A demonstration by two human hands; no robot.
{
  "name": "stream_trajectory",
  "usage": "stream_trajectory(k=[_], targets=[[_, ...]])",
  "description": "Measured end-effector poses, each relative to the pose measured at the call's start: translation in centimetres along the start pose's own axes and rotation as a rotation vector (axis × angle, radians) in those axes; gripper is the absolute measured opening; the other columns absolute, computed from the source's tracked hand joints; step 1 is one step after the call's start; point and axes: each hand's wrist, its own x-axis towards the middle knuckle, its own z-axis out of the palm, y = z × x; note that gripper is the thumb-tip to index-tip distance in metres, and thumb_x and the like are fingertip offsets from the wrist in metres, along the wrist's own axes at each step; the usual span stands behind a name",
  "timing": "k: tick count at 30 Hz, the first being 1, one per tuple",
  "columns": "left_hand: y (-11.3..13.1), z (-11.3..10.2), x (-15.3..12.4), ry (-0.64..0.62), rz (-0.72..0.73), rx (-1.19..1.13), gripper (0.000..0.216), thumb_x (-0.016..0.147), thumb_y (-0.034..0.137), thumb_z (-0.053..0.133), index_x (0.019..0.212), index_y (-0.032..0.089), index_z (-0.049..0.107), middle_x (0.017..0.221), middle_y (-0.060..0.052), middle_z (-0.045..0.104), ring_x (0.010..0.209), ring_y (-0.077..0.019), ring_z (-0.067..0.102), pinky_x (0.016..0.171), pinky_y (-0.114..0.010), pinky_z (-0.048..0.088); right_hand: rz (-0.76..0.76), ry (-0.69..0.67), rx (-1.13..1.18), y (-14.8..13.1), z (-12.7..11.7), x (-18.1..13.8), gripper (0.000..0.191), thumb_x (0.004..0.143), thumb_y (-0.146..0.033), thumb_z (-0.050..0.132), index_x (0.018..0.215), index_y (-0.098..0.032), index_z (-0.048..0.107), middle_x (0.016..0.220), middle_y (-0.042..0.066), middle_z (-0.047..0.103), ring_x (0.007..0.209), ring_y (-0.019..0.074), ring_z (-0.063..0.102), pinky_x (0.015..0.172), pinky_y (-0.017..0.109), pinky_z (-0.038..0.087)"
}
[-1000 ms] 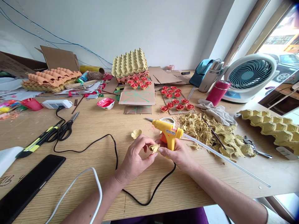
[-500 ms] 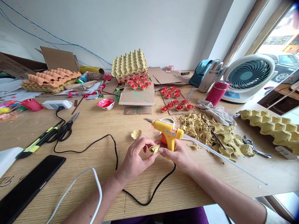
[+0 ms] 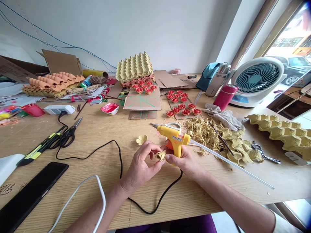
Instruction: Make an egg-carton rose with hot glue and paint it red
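Pinching petal piece (image 3: 160, 155) between left hand (image 3: 141, 163) fingertips and right hand (image 3: 185, 161) thumb at table's near centre, right hand also gripping yellow glue gun (image 3: 173, 137), nozzle toward ten o'clock, carton scraps (image 3: 218, 136) at two o'clock.

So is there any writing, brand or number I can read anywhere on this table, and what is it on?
On the glue gun, in the right hand: small white label, print too small to read.
On the table, near left corner: dark scrawled marks, not legible.
On the cardboard piece in the left hand: no writing.
Nothing else shows readable text.
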Motion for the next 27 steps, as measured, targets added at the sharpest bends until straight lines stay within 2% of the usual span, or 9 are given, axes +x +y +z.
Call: stream_trajectory(k=[13,19,27], targets=[[0.06,0.28,-0.21,0.01,0.053,0.054,0.021,0.085,0.009,0.067,0.093,0.023,0.054,0.087,0.001,0.059,0.072,-0.013,0.052,0.065,-0.026,0.047,-0.018,-0.006,0.007,0.23,-0.04,-0.05,0.037,0.078,-0.046,0.083,0.097,-0.022,0.064,0.086,0.001,0.063,0.074,0.015,0.057,0.069,0.029,0.049],[-0.32,0.06,-0.4,-0.021,0.114,0.11,0.02,0.088,0.009,0.064,0.094,0.023,0.051,0.09,0.0,0.057,0.078,-0.0141,0.054,0.071,-0.027,0.048,-0.014,-0.002,0.009,0.41,0.04,0.0,0.037,0.079,-0.047,0.082,0.096,-0.021,0.063,0.086,0.0,0.061,0.07,0.0129,0.054,0.066,0.028,0.046],[-0.67,0.1,-0.52,-0.009,0.148,0.121,0.019,0.089,0.01,0.066,0.095,0.023,0.053,0.087,0.001,0.056,0.08,-0.0147,0.056,0.07,-0.026,0.048,-0.04,-0.002,-0.022,0.44,0.06,0.1,0.036,0.081,-0.047,0.08,0.095,-0.02,0.061,0.084,0.0,0.06,0.068,0.0123,0.051,0.065,0.027,0.045]])
